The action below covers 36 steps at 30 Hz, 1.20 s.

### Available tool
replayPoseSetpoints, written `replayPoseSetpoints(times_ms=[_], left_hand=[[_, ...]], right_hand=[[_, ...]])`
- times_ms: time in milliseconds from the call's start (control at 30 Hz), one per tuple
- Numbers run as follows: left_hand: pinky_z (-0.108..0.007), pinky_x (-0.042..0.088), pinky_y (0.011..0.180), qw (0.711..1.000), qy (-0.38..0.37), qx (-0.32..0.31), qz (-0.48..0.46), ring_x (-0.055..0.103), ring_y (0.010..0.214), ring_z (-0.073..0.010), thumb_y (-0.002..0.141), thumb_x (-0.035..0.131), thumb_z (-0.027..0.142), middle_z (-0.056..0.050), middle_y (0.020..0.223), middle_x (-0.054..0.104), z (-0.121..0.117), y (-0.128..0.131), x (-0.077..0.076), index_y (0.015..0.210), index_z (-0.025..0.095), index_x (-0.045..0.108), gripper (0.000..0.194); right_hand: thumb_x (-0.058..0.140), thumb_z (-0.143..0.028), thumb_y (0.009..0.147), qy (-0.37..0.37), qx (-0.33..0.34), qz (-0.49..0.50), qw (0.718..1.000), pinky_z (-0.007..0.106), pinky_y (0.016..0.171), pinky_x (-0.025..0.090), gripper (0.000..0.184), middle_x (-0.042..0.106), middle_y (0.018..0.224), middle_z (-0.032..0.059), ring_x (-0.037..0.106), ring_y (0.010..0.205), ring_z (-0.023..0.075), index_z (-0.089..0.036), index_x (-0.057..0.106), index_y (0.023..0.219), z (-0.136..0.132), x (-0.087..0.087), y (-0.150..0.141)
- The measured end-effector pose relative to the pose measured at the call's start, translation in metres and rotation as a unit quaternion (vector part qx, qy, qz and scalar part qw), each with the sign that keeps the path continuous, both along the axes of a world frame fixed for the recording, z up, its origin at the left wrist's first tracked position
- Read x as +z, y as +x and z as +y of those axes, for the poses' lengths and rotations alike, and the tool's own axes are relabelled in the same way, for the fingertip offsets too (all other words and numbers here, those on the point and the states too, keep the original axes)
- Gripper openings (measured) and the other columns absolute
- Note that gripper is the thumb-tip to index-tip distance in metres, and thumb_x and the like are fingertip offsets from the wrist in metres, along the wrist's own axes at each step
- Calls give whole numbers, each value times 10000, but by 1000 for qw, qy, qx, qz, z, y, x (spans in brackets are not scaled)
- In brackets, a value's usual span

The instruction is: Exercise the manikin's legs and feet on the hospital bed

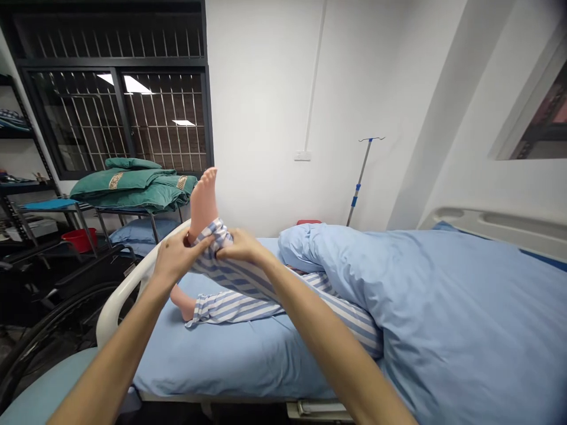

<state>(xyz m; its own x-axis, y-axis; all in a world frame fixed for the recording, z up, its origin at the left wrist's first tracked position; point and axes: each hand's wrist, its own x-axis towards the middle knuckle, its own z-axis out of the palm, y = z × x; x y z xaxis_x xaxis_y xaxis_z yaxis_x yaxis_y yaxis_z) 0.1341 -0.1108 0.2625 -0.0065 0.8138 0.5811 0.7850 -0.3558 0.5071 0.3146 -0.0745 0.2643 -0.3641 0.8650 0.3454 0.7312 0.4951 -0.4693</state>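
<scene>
A figure lies on a hospital bed (pixel 230 354) in blue-and-white striped trousers (pixel 248 283), its upper body under a light blue blanket (pixel 443 295). One leg is lifted, with the bare foot (pixel 204 198) pointing up. My left hand (pixel 175 257) and my right hand (pixel 241 247) both grip the bunched trouser cuff (pixel 214 235) at that ankle, one on each side. The other foot (pixel 182 302) rests flat on the sheet near the footboard (pixel 128 289).
A wheelchair (pixel 48 319) stands at the left by the bed's foot. Behind it, folded green bedding (pixel 133 183) lies on a metal rack beside a red basin (pixel 78 238). An IV pole (pixel 361 177) stands by the far wall. A grey bed rail (pixel 500 227) runs along the right.
</scene>
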Motion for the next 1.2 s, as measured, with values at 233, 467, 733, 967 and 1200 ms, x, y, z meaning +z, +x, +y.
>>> replayPoseSetpoints(times_ms=[233, 467, 733, 967, 1200], left_hand=[[-235, 253, 527, 997, 56, 7, 59, 480, 572, -118, 681, 461, 708, 10, 606, 562, -5, 28, 40, 727, 191, 588, 534], [-219, 318, 540, 1000, -5, -15, 2, 509, 593, -119, 683, 506, 654, 15, 644, 609, 13, -6, -1, 854, 185, 631, 514], [-255, 410, 608, 986, -151, -27, -71, 617, 727, -199, 654, 551, 633, -44, 762, 685, 43, -73, -94, 843, 160, 633, 516], [-333, 467, 710, 949, -288, 28, -127, 642, 853, -277, 607, 595, 628, -95, 837, 709, 57, -122, -215, 836, 156, 628, 525], [-393, 451, 912, 951, -246, 56, -177, 556, 1080, -313, 577, 613, 571, -128, 1081, 645, 71, -144, -343, 946, 157, 593, 555]], right_hand=[[636, -402, 601, 14, 18, 46, 999, 201, 597, 370, 366, 617, 775, -30, 544, 708, 122, -149, 637, 865, -9, 30, 28], [642, -454, 596, 14, -1, -1, 1000, 209, 576, 355, 441, 629, 791, -20, 564, 716, 145, -173, 621, 935, 9, -8, -6], [648, -532, 561, -46, -36, -123, 991, 259, 603, 399, 583, 667, 948, 71, 624, 840, 244, -187, 566, 1024, 37, -90, -76], [684, -503, 500, -124, -39, -199, 971, 351, 656, 488, 659, 672, 976, 138, 646, 867, 314, -165, 555, 1050, 48, -192, -135], [706, -433, 475, -171, -50, -215, 960, 415, 739, 520, 674, 673, 977, 156, 644, 897, 335, -123, 569, 1058, 55, -282, -160]])
